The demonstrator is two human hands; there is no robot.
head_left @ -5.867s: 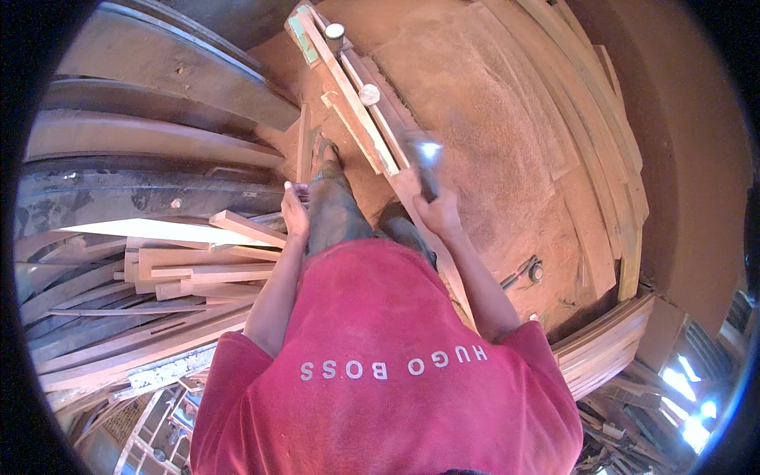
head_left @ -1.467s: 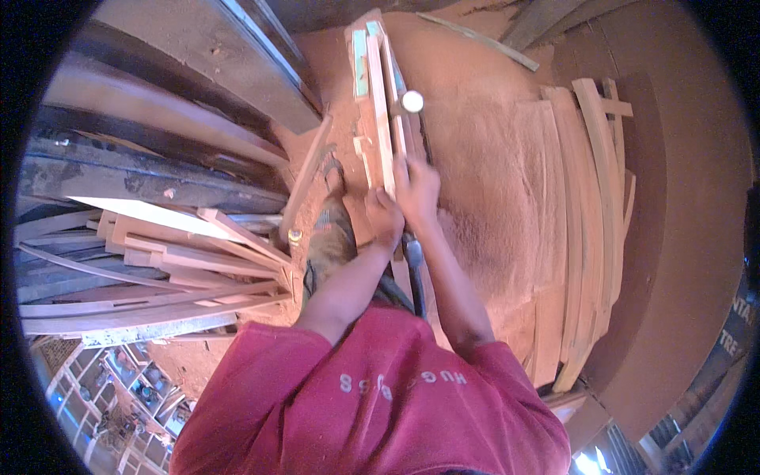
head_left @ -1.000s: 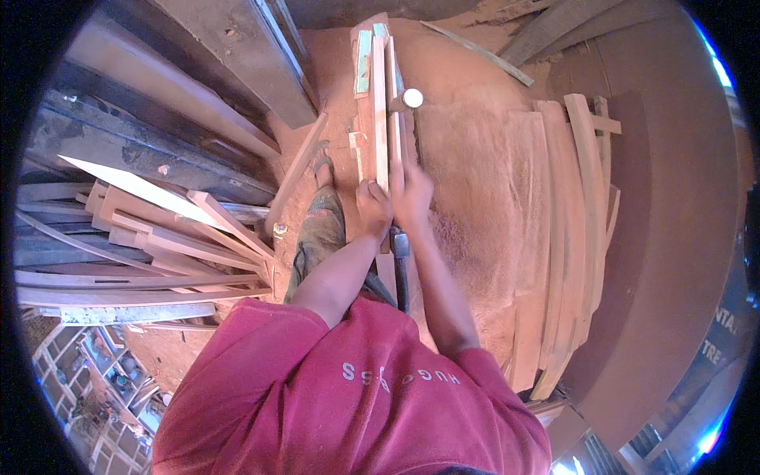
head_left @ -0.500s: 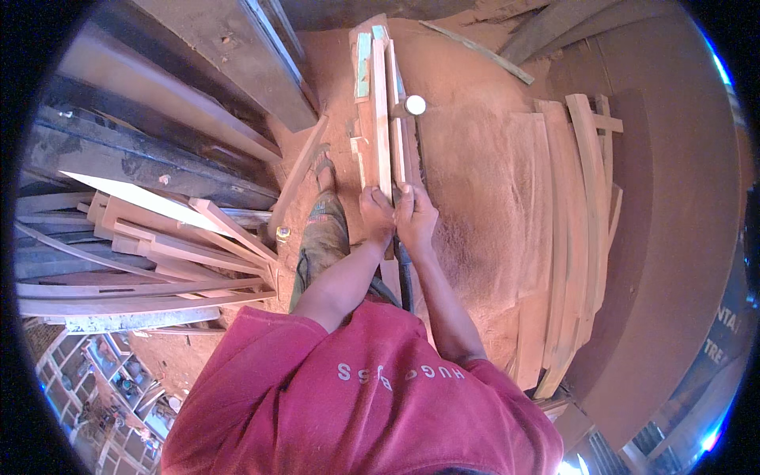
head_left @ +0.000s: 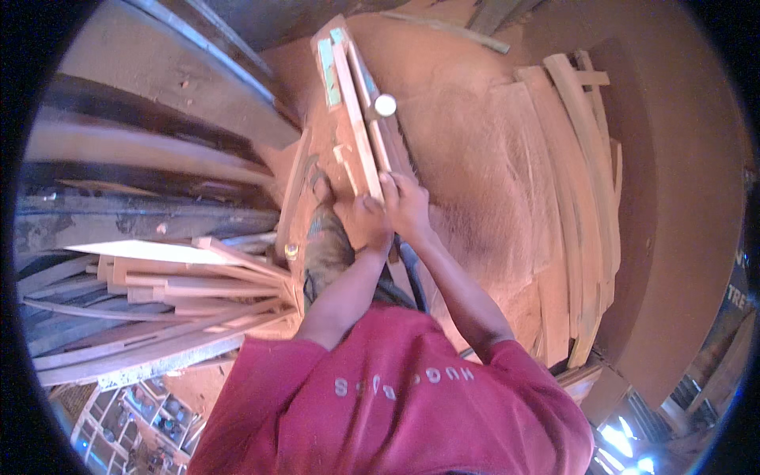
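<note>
A long pale wooden strip (head_left: 355,111) lies alongside a second narrow piece, on a slanting board with pale green patches (head_left: 327,71). A round white-topped fitting (head_left: 385,105) stands at its right side. My left hand (head_left: 374,218) is closed at the near end of the strip. Just right of it, my right hand (head_left: 405,204) is closed on the pieces, fingers lying across them; their exact grip is partly hidden. Below my hands a dark bar (head_left: 413,281) runs toward my body.
Stacked offcuts (head_left: 182,281) and dark planks (head_left: 142,214) are on the left, beside my leg (head_left: 324,237). Long boards (head_left: 570,198) lie to the right on a sawdust-covered surface (head_left: 475,158), beside a broad brown panel (head_left: 657,237).
Earlier my right hand gripped a blurred tool and my left was apart; both are now together on the wood. Since half a second ago the wood has come to slant up-left in view.
</note>
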